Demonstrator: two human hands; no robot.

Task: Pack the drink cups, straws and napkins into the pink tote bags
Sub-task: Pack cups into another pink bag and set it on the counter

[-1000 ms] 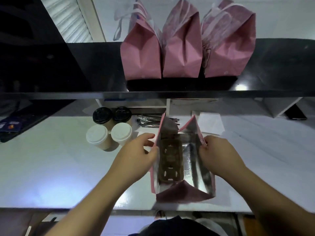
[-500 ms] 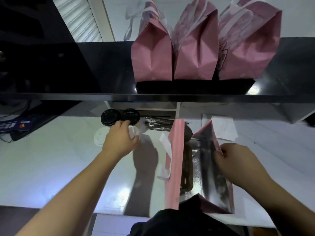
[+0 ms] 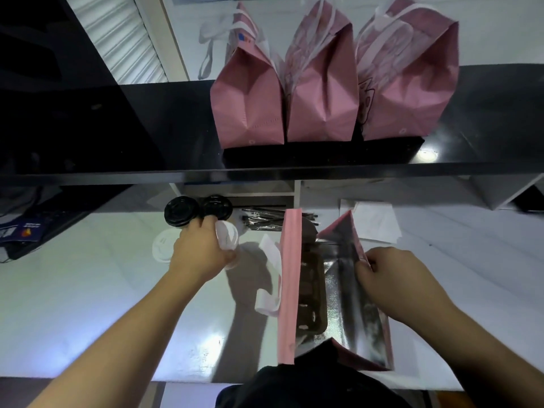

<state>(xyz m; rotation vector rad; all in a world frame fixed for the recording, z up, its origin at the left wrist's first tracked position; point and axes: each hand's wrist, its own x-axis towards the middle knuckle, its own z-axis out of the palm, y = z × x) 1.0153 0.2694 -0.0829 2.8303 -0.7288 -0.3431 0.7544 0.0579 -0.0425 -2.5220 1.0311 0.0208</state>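
While the right hand (image 3: 391,278) pinches the open tote bag (image 3: 290,278), the left hand (image 3: 198,251) grips a white-lidded cup (image 3: 228,235).

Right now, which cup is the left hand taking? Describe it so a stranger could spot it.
On the white counter, left of the open foil-lined pink tote bag, stand four lidded cups. It is the white-lidded paper cup under the left hand, nearest the bag; the rear two have black lids.

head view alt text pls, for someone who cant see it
A person's left hand grips a white-lidded cup on a white counter while the right hand holds open the rim of a foil-lined pink tote bag with a cup carrier inside. Beyond lie two black-lidded cups, wrapped straws and napkins; three pink bags stand on a black shelf.
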